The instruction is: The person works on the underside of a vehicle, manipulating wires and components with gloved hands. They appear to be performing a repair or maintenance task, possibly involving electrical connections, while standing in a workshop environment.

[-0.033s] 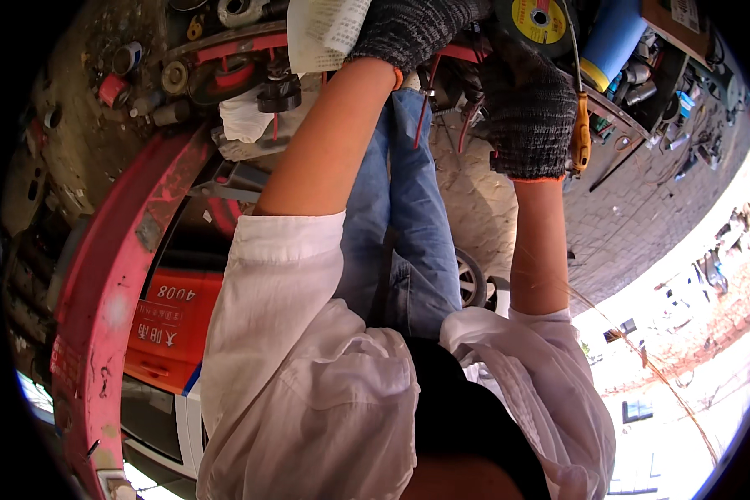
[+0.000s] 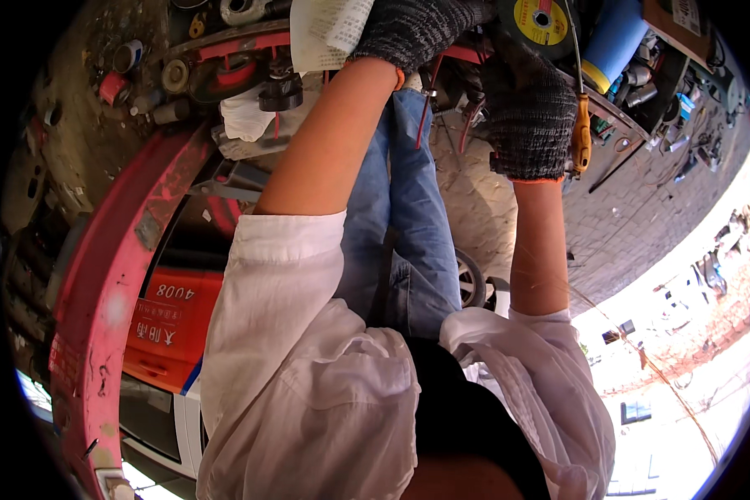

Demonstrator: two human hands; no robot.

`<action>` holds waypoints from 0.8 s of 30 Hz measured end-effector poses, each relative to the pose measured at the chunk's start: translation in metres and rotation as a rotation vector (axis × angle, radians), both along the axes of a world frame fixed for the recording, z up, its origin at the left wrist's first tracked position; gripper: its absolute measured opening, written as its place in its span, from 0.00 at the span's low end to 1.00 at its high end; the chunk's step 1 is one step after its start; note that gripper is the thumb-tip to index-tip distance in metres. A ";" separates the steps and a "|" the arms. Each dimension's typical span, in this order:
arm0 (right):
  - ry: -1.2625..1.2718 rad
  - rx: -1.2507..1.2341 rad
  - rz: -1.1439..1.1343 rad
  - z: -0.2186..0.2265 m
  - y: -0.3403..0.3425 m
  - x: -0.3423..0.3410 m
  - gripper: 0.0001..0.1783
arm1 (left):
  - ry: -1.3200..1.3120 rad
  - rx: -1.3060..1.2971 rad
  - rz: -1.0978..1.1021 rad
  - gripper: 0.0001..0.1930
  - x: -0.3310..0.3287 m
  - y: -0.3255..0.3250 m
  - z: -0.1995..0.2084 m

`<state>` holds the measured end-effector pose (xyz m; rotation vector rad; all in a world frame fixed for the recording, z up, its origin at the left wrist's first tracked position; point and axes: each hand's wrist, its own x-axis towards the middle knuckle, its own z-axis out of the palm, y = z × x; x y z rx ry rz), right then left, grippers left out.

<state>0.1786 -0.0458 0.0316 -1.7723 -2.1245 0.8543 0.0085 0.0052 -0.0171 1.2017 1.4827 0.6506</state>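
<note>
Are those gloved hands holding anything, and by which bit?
It cannot be told: the left hand is cut off by the picture's top edge, and the right hand's far end is too dark.

Free passage lies over the floor (image 2: 485, 204), between the jeans (image 2: 423, 217) and the right forearm (image 2: 540, 242). Red rods (image 2: 423, 121) obstruct the gap between left hand (image 2: 417, 32) and right hand (image 2: 532, 121). The orange handle (image 2: 582, 137) restricts the right hand's outer side; paper (image 2: 329, 33) restricts the left hand's.
</note>
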 end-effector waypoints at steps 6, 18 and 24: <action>-0.007 0.046 -0.008 -0.005 -0.006 -0.001 0.18 | -0.038 -0.012 -0.004 0.16 0.004 -0.005 -0.005; -0.196 -0.092 -0.002 0.015 -0.018 -0.006 0.19 | 0.017 -0.003 0.014 0.18 0.007 -0.002 -0.002; -0.202 -0.027 0.012 0.012 -0.020 -0.006 0.19 | -0.044 -0.073 0.033 0.18 0.008 0.002 -0.004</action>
